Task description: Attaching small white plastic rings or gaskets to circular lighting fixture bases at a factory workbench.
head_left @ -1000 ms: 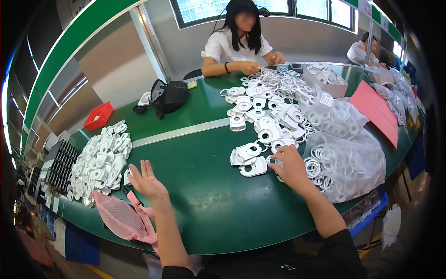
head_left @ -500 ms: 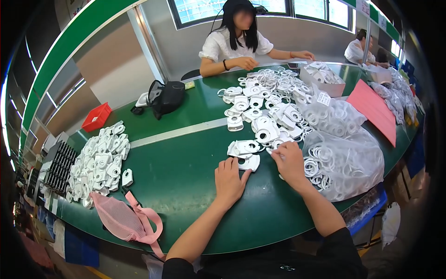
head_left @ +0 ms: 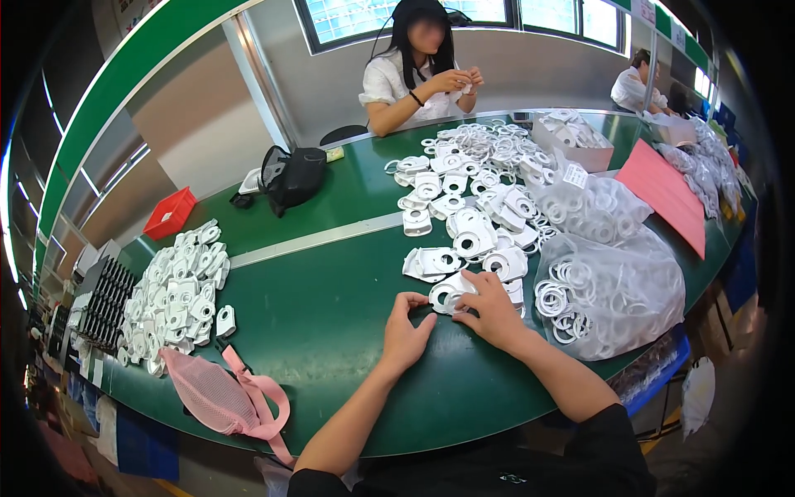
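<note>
My right hand [head_left: 490,313] rests on a white plastic plate with a round hole [head_left: 450,293], fingers curled over it at the near edge of the pile of white parts [head_left: 472,207] on the green surface [head_left: 331,290]. My left hand [head_left: 403,331] lies just beside it, fingers loosely bent, fingertips touching the plate. A clear bag of white rings [head_left: 613,290] sits to the right.
</note>
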Motion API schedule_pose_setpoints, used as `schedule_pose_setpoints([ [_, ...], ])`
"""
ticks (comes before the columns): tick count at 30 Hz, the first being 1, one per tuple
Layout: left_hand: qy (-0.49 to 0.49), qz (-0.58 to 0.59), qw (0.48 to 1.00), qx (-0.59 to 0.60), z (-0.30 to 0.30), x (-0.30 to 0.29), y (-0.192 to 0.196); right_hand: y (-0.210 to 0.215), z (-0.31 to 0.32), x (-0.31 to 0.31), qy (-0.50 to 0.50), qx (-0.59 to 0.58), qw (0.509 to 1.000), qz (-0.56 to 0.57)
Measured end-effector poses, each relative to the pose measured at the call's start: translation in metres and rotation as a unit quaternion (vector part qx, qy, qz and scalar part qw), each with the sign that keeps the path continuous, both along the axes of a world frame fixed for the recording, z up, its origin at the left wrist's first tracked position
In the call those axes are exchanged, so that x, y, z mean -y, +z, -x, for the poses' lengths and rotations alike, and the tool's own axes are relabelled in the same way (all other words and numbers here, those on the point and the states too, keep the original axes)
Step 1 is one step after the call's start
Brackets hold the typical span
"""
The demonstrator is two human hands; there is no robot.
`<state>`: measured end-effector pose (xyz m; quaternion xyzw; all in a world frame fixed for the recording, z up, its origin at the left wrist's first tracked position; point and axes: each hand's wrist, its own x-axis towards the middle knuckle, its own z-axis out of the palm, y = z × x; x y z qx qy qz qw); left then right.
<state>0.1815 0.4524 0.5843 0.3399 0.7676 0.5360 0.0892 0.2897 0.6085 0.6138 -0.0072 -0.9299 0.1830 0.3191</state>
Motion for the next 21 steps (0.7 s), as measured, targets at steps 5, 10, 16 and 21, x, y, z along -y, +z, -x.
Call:
schedule_pose_setpoints([
  [5,-0.029,-0.274,0.910,0.309,-0.027,-0.002,0.034,-0.003,0.003,-0.003,0.047,0.000,0.984,0.170],
  [10,-0.027,-0.274,0.904,0.327,-0.031,-0.002,0.028,0.006,-0.002,0.021,0.065,0.010,0.986,0.150],
  [16,-0.060,-0.201,0.915,0.344,-0.030,-0.001,0.023,0.006,-0.002,0.018,0.106,-0.021,0.982,0.156],
  [21,-0.058,-0.226,0.874,0.425,-0.036,-0.001,0.019,0.006,-0.003,0.023,0.120,-0.017,0.979,0.162],
])
